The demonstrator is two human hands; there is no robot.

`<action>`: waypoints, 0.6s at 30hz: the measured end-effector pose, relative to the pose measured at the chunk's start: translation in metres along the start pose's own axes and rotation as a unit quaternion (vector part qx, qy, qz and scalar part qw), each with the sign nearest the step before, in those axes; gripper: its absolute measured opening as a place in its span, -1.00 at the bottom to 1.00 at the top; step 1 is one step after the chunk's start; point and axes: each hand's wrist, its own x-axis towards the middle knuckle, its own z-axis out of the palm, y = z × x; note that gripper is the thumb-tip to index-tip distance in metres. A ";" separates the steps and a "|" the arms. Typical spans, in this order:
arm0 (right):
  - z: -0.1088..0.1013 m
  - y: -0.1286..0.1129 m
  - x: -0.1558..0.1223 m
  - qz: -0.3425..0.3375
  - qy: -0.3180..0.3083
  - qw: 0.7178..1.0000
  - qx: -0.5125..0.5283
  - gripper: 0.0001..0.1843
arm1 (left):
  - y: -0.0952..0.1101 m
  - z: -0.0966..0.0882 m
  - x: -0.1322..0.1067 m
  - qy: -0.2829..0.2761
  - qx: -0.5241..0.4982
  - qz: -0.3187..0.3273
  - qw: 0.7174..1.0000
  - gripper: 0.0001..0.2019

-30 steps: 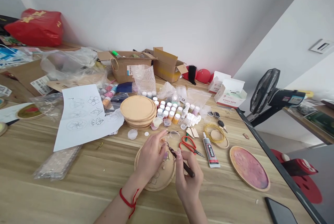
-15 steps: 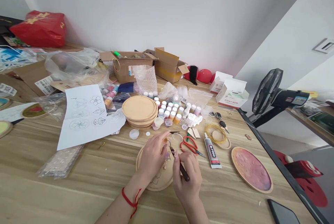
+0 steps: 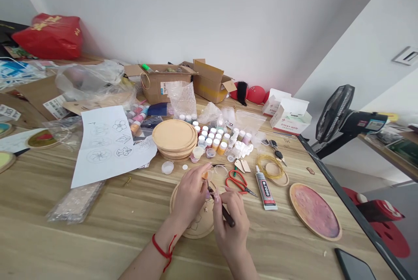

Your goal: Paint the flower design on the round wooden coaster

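Over a round wooden plate (image 3: 200, 231) with line-drawn flowers, my two hands work close together. My left hand (image 3: 191, 192), a red string round its wrist, is closed on a small orange jar (image 3: 205, 175), mostly hidden by the fingers. Pinched in my right hand (image 3: 233, 219) is a slim tool with a dark handle (image 3: 227, 216); its thin metal tip reaches the jar. Whether the tip is inside the jar cannot be made out. Purple paint and a small pale shape show on the plate between the hands.
Beyond the hands stand several white-capped paint jars (image 3: 223, 148) and stacked wooden plates (image 3: 174, 135). Red-handled pliers (image 3: 240, 180), a glue tube (image 3: 266, 192) and a pink painted plate (image 3: 315, 212) lie right. Drawing sheets (image 3: 106, 158) lie left; a phone (image 3: 354, 264) sits front right.
My right hand has shifted slightly left and up, bringing the tool's tip up to the orange jar. More of the jar shows in my left hand, which stays nearly in place.
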 end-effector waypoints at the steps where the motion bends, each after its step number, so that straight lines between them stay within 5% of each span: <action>1: 0.000 -0.001 0.000 0.014 0.001 1.000 0.013 -0.82 | 0.000 -0.001 0.000 0.000 -0.001 -0.001 1.000 -0.55; 10: 0.000 0.000 0.000 -0.013 0.010 0.999 -0.043 -0.83 | -0.001 0.002 -0.001 0.002 0.002 -0.005 1.000 -0.61; 18: 0.001 0.000 0.000 0.038 0.014 0.999 -0.011 -0.85 | -0.001 0.001 0.000 -0.007 0.003 -0.010 1.000 -0.56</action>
